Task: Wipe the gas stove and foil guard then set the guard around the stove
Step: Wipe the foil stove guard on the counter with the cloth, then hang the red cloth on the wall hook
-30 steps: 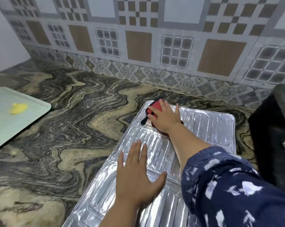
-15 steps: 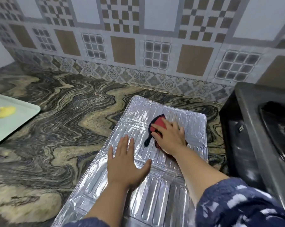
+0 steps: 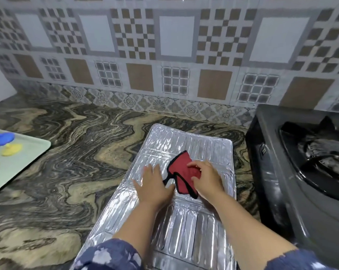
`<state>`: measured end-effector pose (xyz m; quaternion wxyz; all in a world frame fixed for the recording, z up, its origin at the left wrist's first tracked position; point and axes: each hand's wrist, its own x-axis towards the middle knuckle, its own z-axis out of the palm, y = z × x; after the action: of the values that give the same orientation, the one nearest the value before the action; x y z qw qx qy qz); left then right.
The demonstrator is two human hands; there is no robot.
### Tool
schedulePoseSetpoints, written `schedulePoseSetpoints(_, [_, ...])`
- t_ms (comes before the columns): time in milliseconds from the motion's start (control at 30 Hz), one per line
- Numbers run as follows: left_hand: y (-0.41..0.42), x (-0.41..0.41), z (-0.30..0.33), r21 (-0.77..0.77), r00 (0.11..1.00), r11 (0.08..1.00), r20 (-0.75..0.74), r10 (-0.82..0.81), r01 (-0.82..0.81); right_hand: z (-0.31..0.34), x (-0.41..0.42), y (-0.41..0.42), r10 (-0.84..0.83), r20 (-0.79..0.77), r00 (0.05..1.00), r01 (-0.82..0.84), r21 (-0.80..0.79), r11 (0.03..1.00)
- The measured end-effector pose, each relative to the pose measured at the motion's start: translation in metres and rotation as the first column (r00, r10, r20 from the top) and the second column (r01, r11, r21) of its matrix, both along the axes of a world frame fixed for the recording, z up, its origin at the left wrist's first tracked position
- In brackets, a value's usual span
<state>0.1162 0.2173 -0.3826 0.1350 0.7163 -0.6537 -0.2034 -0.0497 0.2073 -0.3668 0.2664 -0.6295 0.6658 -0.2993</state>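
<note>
Marbled counter (image 3: 71,152) bears foil guard (image 3: 194,221); left hand (image 3: 153,184) spread flat, right hand (image 3: 207,182) grip pinching red cloth (image 3: 184,172).

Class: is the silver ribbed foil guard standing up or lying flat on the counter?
Lying flat. The silver ribbed foil guard rests panel-down on the marbled counter, beside the black stove, not around it.

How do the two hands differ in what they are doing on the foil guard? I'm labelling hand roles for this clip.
The left hand lies flat with fingers spread, pressing bare foil; the right hand is curled over the red cloth, fingers bunched on it. The left hand holds nothing; the right hand works the cloth. The left hand sits nearer the guard's left edge, the right hand nearer the gas stove. Both rest on the foil guard, which lies flat on the counter.
</note>
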Motion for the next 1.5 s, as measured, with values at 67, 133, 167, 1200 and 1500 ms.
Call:
schedulePoseSetpoints(67, [-0.004,0.000,0.013,-0.071,0.993,0.992,-0.051,-0.109,0.106,0.013,-0.002,-0.001,0.030,0.151,0.988,-0.032,0.011,0.999])
schedulePoseSetpoints(133, [-0.010,0.000,0.029,-0.168,0.972,0.962,-0.051,-0.229,0.217,0.034,-0.002,-0.003,0.074,0.181,0.981,-0.075,-0.001,0.997])
schedulePoseSetpoints(167, [-0.013,-0.001,0.039,-0.206,0.961,0.944,-0.051,-0.273,0.258,0.045,-0.003,-0.004,0.103,0.185,0.977,-0.104,-0.005,0.995])
schedulePoseSetpoints(1200, [-0.117,-0.090,0.372,-0.701,0.887,0.597,0.113,-0.448,0.391,0.366,-0.115,-0.086,-0.118,-0.164,0.979,-0.021,-0.662,0.749])
schedulePoseSetpoints(1500, [-0.215,-0.146,0.441,-0.815,0.947,0.494,0.202,-0.249,0.304,0.434,-0.141,-0.173,-0.126,-0.040,0.991,0.052,-0.759,0.649])
